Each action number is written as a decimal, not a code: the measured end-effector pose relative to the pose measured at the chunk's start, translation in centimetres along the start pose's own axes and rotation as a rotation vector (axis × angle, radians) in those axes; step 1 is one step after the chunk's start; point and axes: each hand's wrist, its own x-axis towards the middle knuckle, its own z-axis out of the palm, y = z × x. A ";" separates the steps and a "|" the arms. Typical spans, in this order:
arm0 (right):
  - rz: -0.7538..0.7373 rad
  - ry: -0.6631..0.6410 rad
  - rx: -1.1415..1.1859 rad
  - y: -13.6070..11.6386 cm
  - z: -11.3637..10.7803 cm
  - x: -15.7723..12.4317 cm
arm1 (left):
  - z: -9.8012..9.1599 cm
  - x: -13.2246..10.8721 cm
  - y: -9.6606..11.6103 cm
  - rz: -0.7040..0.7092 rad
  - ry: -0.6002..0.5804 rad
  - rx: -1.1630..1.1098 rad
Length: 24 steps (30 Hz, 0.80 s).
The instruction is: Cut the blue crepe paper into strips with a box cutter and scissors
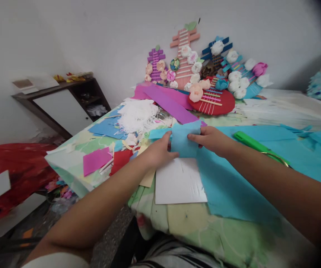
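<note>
My right hand [210, 140] pinches the right edge of a light-blue rectangular piece [185, 143], thumb in front and fingers behind. It looks like crepe paper or felt. At the piece's left edge is my left hand [160, 150], its thumb low near the bottom corner and its fingers higher up, partly behind it. The piece is held raised over the far end of a white card [180, 182]. Beside the card lies a large light-blue sheet [230, 186], partly under my right forearm. A green cutter-like tool [247, 142] rests on that sheet.
Colourful scraps, including a magenta piece [97, 160], and a tangle of white string [138, 113] lie on the left of the covered table [73, 175]. Decorated stick crafts, one with a red base [219, 106], lean along the wall. A low cabinet [62, 108] stands further left.
</note>
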 end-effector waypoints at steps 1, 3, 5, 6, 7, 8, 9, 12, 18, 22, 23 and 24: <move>-0.034 -0.008 -0.027 0.0 0.0 -0.8 | 0.1 -0.4 -0.2 0.037 -0.001 0.003; -0.203 -0.019 -0.177 0.1 0.2 -2.7 | -0.1 -1.2 -0.3 0.137 -0.010 0.013; -0.558 -0.055 -0.385 0.2 0.4 -4.8 | -0.4 -2.1 -0.1 0.246 -0.023 0.022; -0.698 -0.091 -0.465 0.3 0.6 -5.8 | -0.6 -2.5 0.1 0.300 -0.031 0.035; -0.802 -0.126 -0.537 0.4 0.8 -6.7 | -0.7 -3.0 0.3 0.356 -0.040 0.058; -0.865 -0.147 -0.607 0.5 1.0 -7.5 | -0.7 -3.5 0.4 0.422 -0.060 0.101; -0.888 -0.160 -0.670 0.6 1.3 -8.1 | -0.5 -3.9 0.5 0.490 -0.075 0.177; -0.881 -0.161 -0.791 1.0 2.0 -9.3 | 0.6 -5.2 0.5 0.555 -0.089 0.413; -0.906 -0.169 -0.897 1.5 3.1 -10.1 | 2.8 -6.7 0.4 0.438 -0.055 0.566; -0.891 -0.233 -0.900 0.8 2.7 -10.4 | 3.1 -7.0 0.2 0.524 0.005 0.576; -0.853 -0.285 -0.861 0.6 2.3 -10.4 | 3.2 -7.0 0.1 0.552 0.018 0.561; -0.803 -0.339 -0.799 0.3 1.7 -10.3 | 3.3 -7.1 -0.1 0.573 0.031 0.547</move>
